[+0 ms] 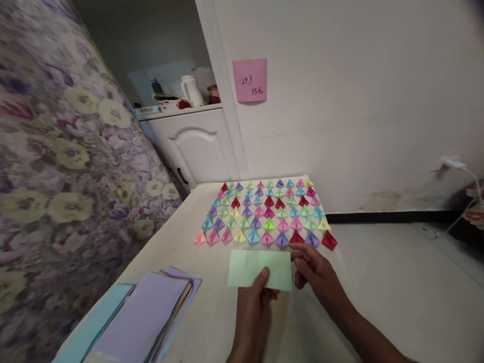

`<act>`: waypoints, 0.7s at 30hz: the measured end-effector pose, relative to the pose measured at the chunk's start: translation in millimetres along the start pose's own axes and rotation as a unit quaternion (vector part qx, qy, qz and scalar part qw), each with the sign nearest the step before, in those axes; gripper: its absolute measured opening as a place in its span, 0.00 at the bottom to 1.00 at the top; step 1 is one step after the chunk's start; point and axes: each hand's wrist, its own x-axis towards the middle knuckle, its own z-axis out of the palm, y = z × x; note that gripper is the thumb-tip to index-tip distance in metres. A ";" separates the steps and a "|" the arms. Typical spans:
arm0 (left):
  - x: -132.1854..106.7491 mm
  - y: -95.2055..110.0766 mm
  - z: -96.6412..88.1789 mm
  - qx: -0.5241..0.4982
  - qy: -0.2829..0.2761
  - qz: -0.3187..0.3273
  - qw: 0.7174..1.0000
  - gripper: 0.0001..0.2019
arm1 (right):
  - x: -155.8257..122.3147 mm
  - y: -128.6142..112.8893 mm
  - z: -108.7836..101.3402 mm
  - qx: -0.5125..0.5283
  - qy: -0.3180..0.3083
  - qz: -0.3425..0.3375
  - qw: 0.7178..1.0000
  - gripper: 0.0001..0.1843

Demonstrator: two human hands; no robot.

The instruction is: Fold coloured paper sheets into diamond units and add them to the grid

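Note:
A pale green sheet of paper [242,267], wider than tall, is held up over the table. My left hand [255,307] grips it from below, thumb on its front face and fingers behind. My right hand [313,269] is at the sheet's right edge, fingers loosely bent and a little apart, with nothing seen in them; whether a fingertip touches the corner is unclear. Just beyond the sheet, small folded paper pieces [253,236] stand in several rows, in pink, red, blue, purple, green and yellow.
On the left of the cream-coloured table [172,242] lies a stack of coloured paper [145,312], lilac on top, beside blue sheets [96,317]. A floral curtain [75,161] hangs at left. Behind are a white cabinet [196,146] and a wall with a pink note [250,80].

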 end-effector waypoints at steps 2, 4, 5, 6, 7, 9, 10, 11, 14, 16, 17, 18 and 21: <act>0.1 1.9 0.4 -0.011 0.001 -0.003 1.000 0.11 | -1.2 -2.0 -0.1 -0.007 0.000 -0.004 1.000 0.19; 0.4 2.8 0.3 -0.024 0.001 -0.009 1.000 0.11 | -2.7 -4.4 -0.4 -0.018 -0.005 -0.010 1.000 0.18; 0.7 2.8 0.1 -0.031 0.002 -0.012 0.999 0.12 | -3.6 -5.6 -0.5 -0.026 -0.011 -0.012 1.000 0.18; 1.0 2.6 -0.2 -0.038 0.001 -0.014 0.999 0.11 | -4.7 -6.6 -0.6 -0.033 -0.019 -0.011 0.999 0.18; 1.3 2.3 -0.7 -0.042 -0.002 -0.015 0.999 0.10 | -5.8 -7.4 -0.6 -0.040 -0.030 -0.010 0.999 0.18; 1.8 1.5 -1.5 -0.049 -0.008 -0.017 0.999 0.09 | -7.8 -8.4 -0.4 -0.047 -0.053 -0.013 0.997 0.17; 1.9 1.1 -1.9 -0.050 -0.011 -0.020 0.999 0.09 | -8.5 -8.6 -0.2 -0.048 -0.063 -0.018 0.997 0.16; 1.8 0.8 -2.2 -0.048 -0.014 -0.024 0.998 0.09 | -9.0 -8.8 -0.1 -0.050 -0.071 -0.028 0.996 0.15; 1.0 -0.4 -2.4 -0.033 -0.035 -0.039 0.998 0.09 | -8.6 -10.2 -0.8 -0.095 -0.097 -0.070 0.988 0.12; 0.1 -1.6 -2.4 -0.011 -0.061 -0.045 0.997 0.07 | -7.6 -12.4 -2.4 -0.138 -0.115 -0.098 0.979 0.13; -0.4 -2.3 -2.4 0.001 -0.074 -0.046 0.996 0.07 | -7.2 -13.8 -3.6 -0.154 -0.122 -0.107 0.975 0.13; -0.8 -2.9 -2.5 0.014 -0.084 -0.048 0.995 0.06 | -6.8 -15.3 -4.9 -0.166 -0.128 -0.112 0.971 0.13; -1.7 -4.3 -2.6 0.047 -0.096 -0.047 0.993 0.05 | -6.1 -19.3 -9.5 -0.188 -0.135 -0.106 0.967 0.12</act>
